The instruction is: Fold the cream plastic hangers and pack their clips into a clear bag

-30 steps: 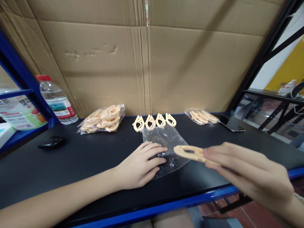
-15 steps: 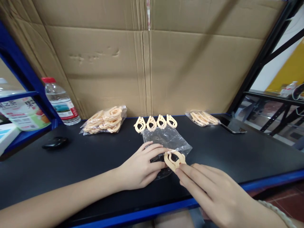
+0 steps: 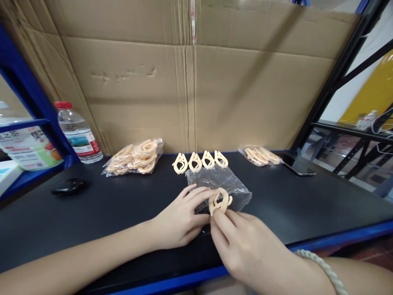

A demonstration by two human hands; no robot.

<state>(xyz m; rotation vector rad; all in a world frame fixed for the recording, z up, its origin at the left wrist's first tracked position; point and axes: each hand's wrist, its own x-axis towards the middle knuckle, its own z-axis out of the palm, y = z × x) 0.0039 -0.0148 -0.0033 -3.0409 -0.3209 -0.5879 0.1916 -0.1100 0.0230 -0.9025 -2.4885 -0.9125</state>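
A beige folded travel hanger (image 3: 226, 199), teardrop-shaped with a small hook, is pinched at its near end by the fingertips of my right hand (image 3: 250, 243). It stands tilted over a clear plastic bag (image 3: 229, 179) that lies flat on the dark table. My left hand (image 3: 184, 215) is at the near part of the bag, its index fingertip against the hanger's upper left edge and its thumb lower down; the bag's edge seems to be between them. Just beyond the bag, several matching hangers (image 3: 194, 162) lie in a row.
A full bag of hangers (image 3: 133, 157) lies at the back left, a smaller bagged bundle (image 3: 260, 155) at the back right beside a phone (image 3: 299, 166). A black mouse (image 3: 69, 187) and a water bottle (image 3: 80, 135) are on the left. Cardboard (image 3: 132, 90) walls the back.
My right hand has moved left and turned the hanger more upright, closer to my left fingers. The left hand has hardly moved. The view has shifted slightly.
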